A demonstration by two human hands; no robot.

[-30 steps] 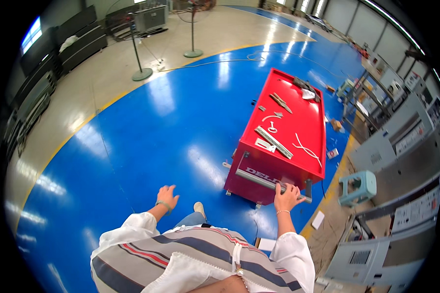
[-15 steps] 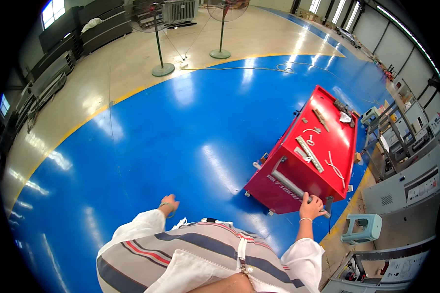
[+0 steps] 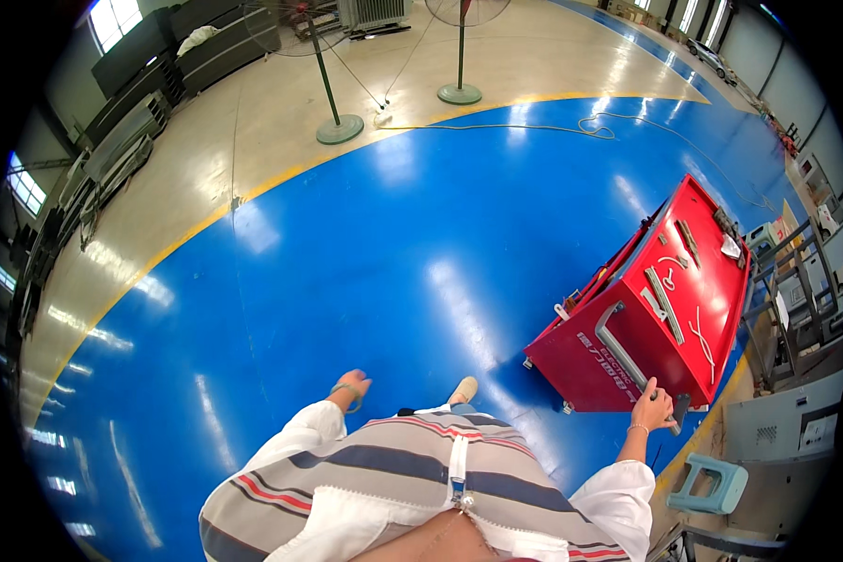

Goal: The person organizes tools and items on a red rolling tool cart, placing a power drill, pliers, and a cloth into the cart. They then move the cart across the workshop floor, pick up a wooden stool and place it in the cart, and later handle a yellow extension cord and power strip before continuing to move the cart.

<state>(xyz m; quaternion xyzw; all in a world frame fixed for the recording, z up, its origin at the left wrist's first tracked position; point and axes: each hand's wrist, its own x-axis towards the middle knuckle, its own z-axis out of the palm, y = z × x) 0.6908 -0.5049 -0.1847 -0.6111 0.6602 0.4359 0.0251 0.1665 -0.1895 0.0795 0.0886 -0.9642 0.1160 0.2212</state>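
My right hand [image 3: 653,408] is closed around the grey bar handle [image 3: 626,351] on the near end of a red tool cart [image 3: 590,361]. Several small items lie on the cart's top: a flat metal strip [image 3: 664,304], a pale bent strip or cable [image 3: 702,345], a brownish bar [image 3: 688,242] and a crumpled white piece [image 3: 731,246]. My left hand [image 3: 352,385], with a band at the wrist, hangs over the blue floor in front of my body. It holds nothing, and its fingers look loosely apart.
Two stand fans [image 3: 339,128] [image 3: 459,93] stand ahead, and a cable [image 3: 525,125] trails across the floor from them. At right are a light-blue stool [image 3: 709,484], grey cabinet panels [image 3: 787,417] and metal frames [image 3: 796,323]. Dark stacked panels [image 3: 220,56] line the far left.
The whole scene has shifted rightward in view, the cart more than the fans. My shoe now shows below. The right hand keeps its hold on the handle; the left still hangs free.
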